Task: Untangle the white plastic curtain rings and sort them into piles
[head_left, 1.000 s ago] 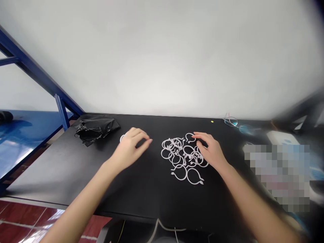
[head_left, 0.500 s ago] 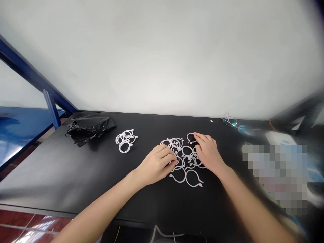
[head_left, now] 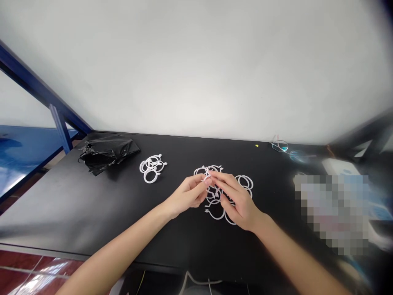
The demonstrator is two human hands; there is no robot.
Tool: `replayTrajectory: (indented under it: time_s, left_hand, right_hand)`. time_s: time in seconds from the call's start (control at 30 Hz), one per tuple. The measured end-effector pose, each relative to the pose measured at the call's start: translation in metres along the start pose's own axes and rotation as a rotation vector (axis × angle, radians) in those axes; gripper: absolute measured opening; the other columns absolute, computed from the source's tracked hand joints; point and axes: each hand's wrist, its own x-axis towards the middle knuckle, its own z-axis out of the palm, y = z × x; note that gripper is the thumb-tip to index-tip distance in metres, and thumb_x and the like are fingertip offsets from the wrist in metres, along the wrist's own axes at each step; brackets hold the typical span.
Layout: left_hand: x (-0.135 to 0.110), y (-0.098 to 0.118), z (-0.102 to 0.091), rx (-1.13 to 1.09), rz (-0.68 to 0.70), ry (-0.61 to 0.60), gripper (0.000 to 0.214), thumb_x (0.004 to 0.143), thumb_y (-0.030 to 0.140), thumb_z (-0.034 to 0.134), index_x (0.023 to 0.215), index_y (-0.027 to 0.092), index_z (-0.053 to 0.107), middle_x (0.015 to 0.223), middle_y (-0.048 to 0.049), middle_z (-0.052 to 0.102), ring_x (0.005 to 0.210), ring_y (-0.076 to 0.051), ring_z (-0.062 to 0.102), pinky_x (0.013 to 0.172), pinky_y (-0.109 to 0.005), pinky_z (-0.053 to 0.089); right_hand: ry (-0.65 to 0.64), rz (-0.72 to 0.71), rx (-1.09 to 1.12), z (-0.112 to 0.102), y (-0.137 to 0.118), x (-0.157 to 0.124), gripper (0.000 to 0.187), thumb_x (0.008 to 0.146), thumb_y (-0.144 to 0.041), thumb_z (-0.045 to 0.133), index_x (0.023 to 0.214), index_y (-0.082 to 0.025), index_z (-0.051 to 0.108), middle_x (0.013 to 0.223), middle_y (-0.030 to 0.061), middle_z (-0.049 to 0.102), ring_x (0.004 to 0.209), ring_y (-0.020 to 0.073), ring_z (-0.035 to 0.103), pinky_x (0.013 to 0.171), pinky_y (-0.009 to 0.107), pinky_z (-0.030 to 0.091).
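White plastic ring clips [head_left: 216,218] with small tabs at their ends lie in a loose heap beneath my hands. My left hand [head_left: 192,192] is closed, pinching one ring clip [head_left: 206,178] between thumb and fingers just above the heap. My right hand [head_left: 241,203] reaches in from the other side; its stretched fingertips meet the left fingertips at that ring, while its thumb stands apart from them. My fingers cover much of the held ring and the middle of the heap. A smaller pile of ring clips [head_left: 150,175] sits to the left.
A crumpled black plastic bag [head_left: 123,149] lies at the table's back left. Eyeglasses [head_left: 280,146] rest near the back right, beside a small yellow dot [head_left: 257,145]. A white box [head_left: 340,168] and a blurred-out item [head_left: 334,213] occupy the right side of the black table [head_left: 101,213].
My right hand has moved left and toward me, from a ring clip at the heap's far right to my left fingertips. That ring is gone from its place. My left hand now holds a ring clip.
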Motion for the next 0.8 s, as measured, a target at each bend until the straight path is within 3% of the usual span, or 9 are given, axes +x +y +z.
replayTrajectory:
  time_s: [0.1,0.17,0.3,0.43,0.53,0.63,0.7,0.8]
  left_hand:
    - [0.000,-0.003,0.001,-0.078,-0.007,-0.010,0.040,0.088,0.053,0.058,0.075,0.015,0.051,0.050,0.0068,0.044,0.038,-0.004,0.037,0.039,-0.016,0.032]
    - [0.000,-0.005,0.002,-0.165,-0.007,-0.010,0.038,0.088,0.049,0.060,0.075,0.014,0.053,0.058,0.0039,0.051,0.045,-0.005,0.046,0.042,-0.017,0.039]
    - [0.002,-0.008,0.001,-0.306,-0.028,-0.043,0.033,0.089,0.043,0.061,0.076,0.013,0.055,0.063,0.0015,0.053,0.051,-0.007,0.051,0.045,-0.018,0.043]
    - [0.002,-0.008,0.001,-0.251,-0.034,-0.069,0.032,0.091,0.044,0.056,0.081,0.014,0.054,0.064,0.0010,0.053,0.053,-0.009,0.051,0.047,-0.020,0.043]
    - [-0.002,-0.008,0.002,0.060,0.076,0.071,0.033,0.096,0.049,0.043,0.104,0.018,0.050,0.064,0.0037,0.051,0.047,-0.007,0.041,0.045,-0.019,0.035]
    - [-0.008,-0.010,0.002,0.602,0.371,0.254,0.038,0.095,0.046,0.046,0.123,0.020,0.044,0.080,0.0004,0.057,0.053,-0.007,0.043,0.052,-0.021,0.037]
    - [-0.010,-0.012,0.000,0.907,0.546,0.261,0.031,0.095,0.041,0.049,0.116,0.018,0.050,0.092,-0.0036,0.059,0.058,-0.009,0.046,0.056,-0.023,0.039]
    - [-0.010,-0.014,-0.002,1.095,0.704,0.196,0.024,0.098,0.033,0.041,0.094,0.016,0.056,0.083,-0.0035,0.058,0.060,-0.010,0.047,0.055,-0.022,0.038]
  right_hand:
    - [0.064,-0.026,0.017,0.006,-0.002,-0.001,0.058,0.088,-0.008,0.050,0.144,-0.024,0.043,0.147,0.0134,0.047,0.131,0.0288,0.050,0.102,0.050,0.050]
    - [0.195,-0.030,-0.009,0.008,-0.002,0.000,0.053,0.086,-0.010,0.059,0.137,-0.022,0.052,0.142,0.0146,0.052,0.124,0.0290,0.057,0.098,0.048,0.054]
    - [0.410,-0.038,-0.055,0.010,-0.001,0.002,0.041,0.081,-0.005,0.068,0.118,-0.024,0.067,0.104,0.0079,0.074,0.089,0.0211,0.072,0.077,0.035,0.063]
    - [0.472,-0.056,-0.068,0.013,-0.002,0.003,0.033,0.080,-0.002,0.069,0.106,-0.022,0.071,0.089,0.0051,0.077,0.075,0.0192,0.073,0.068,0.031,0.063]
    - [0.476,-0.055,-0.054,0.015,-0.003,0.002,0.031,0.080,-0.002,0.068,0.104,-0.022,0.071,0.086,0.0042,0.077,0.070,0.0182,0.072,0.064,0.031,0.062]
    - [0.420,-0.084,-0.023,0.016,-0.007,0.002,0.029,0.082,-0.003,0.067,0.103,-0.022,0.070,0.084,0.0043,0.076,0.067,0.0173,0.070,0.061,0.030,0.061]
    - [0.375,-0.113,0.011,0.017,-0.010,0.002,0.025,0.084,-0.003,0.065,0.101,-0.020,0.070,0.083,0.0050,0.075,0.066,0.0167,0.069,0.059,0.029,0.059]
    - [0.330,-0.107,0.061,0.018,-0.017,0.003,0.019,0.087,-0.004,0.062,0.096,-0.019,0.068,0.078,0.0047,0.073,0.065,0.0158,0.068,0.058,0.028,0.057]
